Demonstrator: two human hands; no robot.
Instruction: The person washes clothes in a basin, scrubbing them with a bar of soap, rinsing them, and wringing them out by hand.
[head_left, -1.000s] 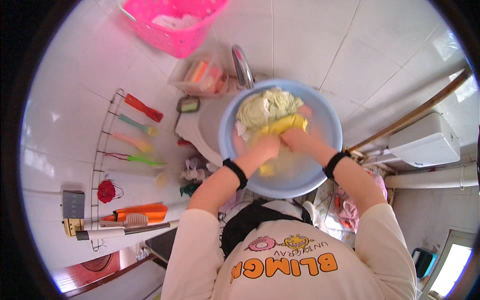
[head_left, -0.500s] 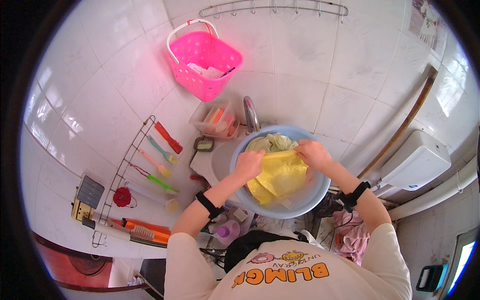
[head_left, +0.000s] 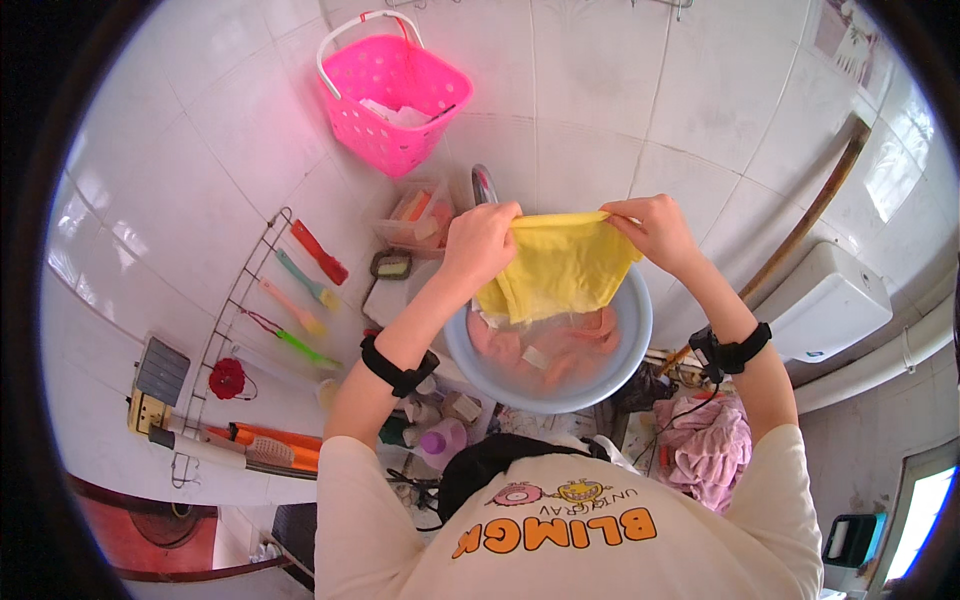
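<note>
A wet yellow cloth garment (head_left: 560, 268) is stretched between my two hands above a light blue basin (head_left: 625, 375). My left hand (head_left: 482, 240) pinches its upper left corner, and my right hand (head_left: 652, 228) pinches the upper right one. The garment hangs down with its top edge nearly straight; its lower edge is over the water. Pink cloth (head_left: 575, 355) lies in the cloudy water, with a small white tag showing. The far part of the basin is hidden behind the yellow garment.
A curved tap (head_left: 484, 184) stands behind the basin. A pink basket (head_left: 395, 100) hangs on the tiled wall above a clear plastic box (head_left: 415, 218). Brushes hang from a wire rack (head_left: 235, 310) at left. A white tank (head_left: 835, 300) and wooden pole (head_left: 810, 215) are at right.
Both hands have raised the yellow garment up and away from me, out of the basin. Pink cloth in the water has come into sight. The view has tilted slightly downward.
</note>
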